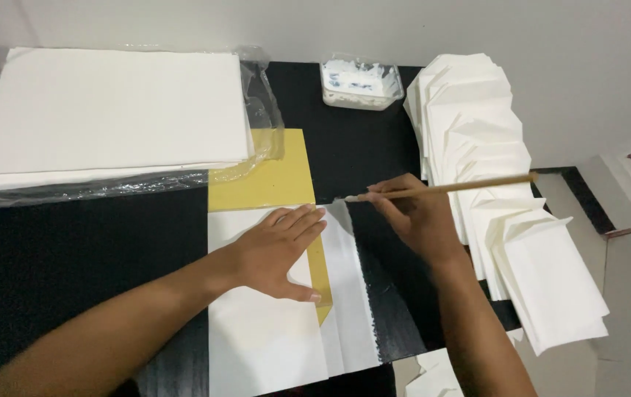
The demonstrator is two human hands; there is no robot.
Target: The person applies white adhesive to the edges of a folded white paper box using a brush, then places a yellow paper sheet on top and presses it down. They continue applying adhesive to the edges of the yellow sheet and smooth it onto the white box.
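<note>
Here, left hand point(275, 250) lies flat, fingers spread, pressing a white paper sheet point(264, 331) over a yellow board point(271, 176) on the black table point(73, 250), while right hand point(414, 217) pinches a wooden brush point(440, 190), tip at the sheet's folded flap point(348, 294), near a glue tub point(361, 83) and stacked envelopes point(506, 220).

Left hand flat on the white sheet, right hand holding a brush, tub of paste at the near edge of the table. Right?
Not quite. The head view shows the tub of paste at the far edge of the table, by the wall. The left hand does lie flat on the white sheet, and the right hand holds the brush.
</note>
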